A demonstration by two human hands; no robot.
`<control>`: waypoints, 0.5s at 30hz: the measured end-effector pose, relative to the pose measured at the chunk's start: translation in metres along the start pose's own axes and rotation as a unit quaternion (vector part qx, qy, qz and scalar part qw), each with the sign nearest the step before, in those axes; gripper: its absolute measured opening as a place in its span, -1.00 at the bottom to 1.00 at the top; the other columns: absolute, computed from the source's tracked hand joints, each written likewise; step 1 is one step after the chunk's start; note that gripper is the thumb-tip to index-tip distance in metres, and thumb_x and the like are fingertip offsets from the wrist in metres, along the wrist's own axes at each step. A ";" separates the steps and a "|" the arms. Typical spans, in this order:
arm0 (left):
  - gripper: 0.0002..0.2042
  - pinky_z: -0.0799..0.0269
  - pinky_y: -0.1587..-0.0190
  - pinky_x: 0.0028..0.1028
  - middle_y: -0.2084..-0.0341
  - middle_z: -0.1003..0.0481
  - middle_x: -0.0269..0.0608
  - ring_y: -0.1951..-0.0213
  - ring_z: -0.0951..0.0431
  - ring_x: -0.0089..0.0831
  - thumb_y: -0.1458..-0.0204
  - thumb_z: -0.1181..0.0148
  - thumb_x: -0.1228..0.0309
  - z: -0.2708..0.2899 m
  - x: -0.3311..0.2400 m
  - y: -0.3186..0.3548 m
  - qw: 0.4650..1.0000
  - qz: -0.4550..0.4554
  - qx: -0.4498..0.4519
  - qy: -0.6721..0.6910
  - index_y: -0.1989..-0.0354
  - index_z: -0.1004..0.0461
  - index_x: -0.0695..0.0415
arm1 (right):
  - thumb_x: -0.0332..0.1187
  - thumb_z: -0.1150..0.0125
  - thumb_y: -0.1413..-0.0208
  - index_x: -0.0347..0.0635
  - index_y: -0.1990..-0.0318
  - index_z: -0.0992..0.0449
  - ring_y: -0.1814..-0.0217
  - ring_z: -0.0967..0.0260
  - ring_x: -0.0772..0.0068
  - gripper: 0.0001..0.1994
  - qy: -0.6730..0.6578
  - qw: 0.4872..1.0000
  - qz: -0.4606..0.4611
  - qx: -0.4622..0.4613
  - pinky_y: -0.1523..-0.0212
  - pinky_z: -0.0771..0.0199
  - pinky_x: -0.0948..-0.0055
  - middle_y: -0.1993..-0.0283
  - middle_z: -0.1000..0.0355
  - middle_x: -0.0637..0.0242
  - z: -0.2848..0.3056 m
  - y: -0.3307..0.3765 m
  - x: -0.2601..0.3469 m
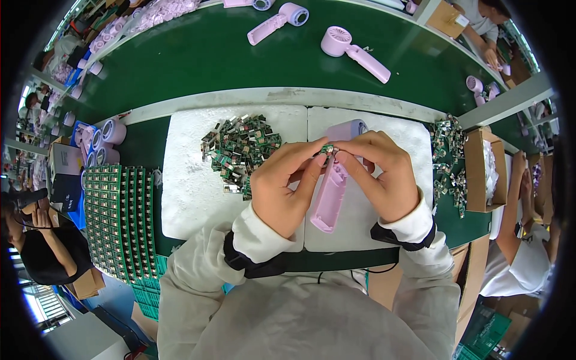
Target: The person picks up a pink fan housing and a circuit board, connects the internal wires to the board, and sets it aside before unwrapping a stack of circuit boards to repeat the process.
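Note:
A small green circuit board (327, 150) is pinched between the thumb and index finger of my left hand (283, 185). It sits over the neck end of a pink handheld fan's open handle shell (330, 203), whose hollow inside faces up. My right hand (385, 175) is closed at the neck of that fan, its thumb and index tips close against the board. Behind my fingers lies the lilac fan head (347, 129), partly covered by the right hand. The other fingers of both hands are curled and mostly hidden.
White foam sheets (192, 198) lie under the work. A heap of small circuit boards (240, 150) is to the left, with stacked board panels (120, 219) beyond. More boards (449, 159) and a cardboard box (485, 171) stand right. Pink fans (354, 53) lie across the green bench (198, 57). Other people work at both sides.

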State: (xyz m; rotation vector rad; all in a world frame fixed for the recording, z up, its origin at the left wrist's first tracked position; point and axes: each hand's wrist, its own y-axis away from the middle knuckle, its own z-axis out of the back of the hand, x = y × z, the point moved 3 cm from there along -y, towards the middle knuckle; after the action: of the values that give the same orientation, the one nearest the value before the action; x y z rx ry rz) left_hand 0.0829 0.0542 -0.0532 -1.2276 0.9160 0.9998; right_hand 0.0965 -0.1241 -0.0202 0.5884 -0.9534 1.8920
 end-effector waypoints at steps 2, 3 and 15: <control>-0.70 -0.63 0.19 -0.50 0.20 -0.59 -0.07 0.25 -0.67 -0.41 -0.16 -0.21 0.66 0.000 -0.001 0.000 1.000 0.000 0.000 -0.002 -0.07 -0.58 0.18 | -0.54 -0.27 -0.15 -0.24 0.10 -0.66 0.34 -0.40 0.46 -0.82 0.001 1.000 0.003 0.007 0.43 -0.31 0.56 0.27 -0.53 0.28 0.001 0.000 0.002; -0.70 -0.62 0.20 -0.49 0.20 -0.60 -0.07 0.26 -0.67 -0.41 -0.15 -0.21 0.66 0.000 -0.002 0.000 1.000 0.000 0.000 -0.005 -0.07 -0.58 0.18 | -0.55 -0.26 -0.15 -0.26 0.10 -0.65 0.33 -0.40 0.43 -0.82 0.007 1.000 -0.002 0.016 0.41 -0.34 0.53 0.28 -0.52 0.27 0.002 0.000 0.003; -0.68 -0.57 0.23 -0.44 0.20 -0.59 -0.07 0.27 -0.64 -0.27 -0.11 -0.25 0.67 -0.001 -0.012 0.000 0.988 -0.087 0.002 -0.125 -0.05 -0.60 0.16 | -0.59 -0.25 -0.11 -0.37 0.14 -0.56 0.35 -0.43 0.21 -0.84 0.080 0.993 0.091 0.002 0.33 -0.45 0.35 0.30 -0.44 0.18 0.000 0.000 0.006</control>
State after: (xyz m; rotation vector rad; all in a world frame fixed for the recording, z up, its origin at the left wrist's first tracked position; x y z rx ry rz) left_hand 0.0789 0.0517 -0.0424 -1.1278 0.6042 0.9837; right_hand 0.0940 -0.1212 -0.0155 0.3550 -0.9241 2.0677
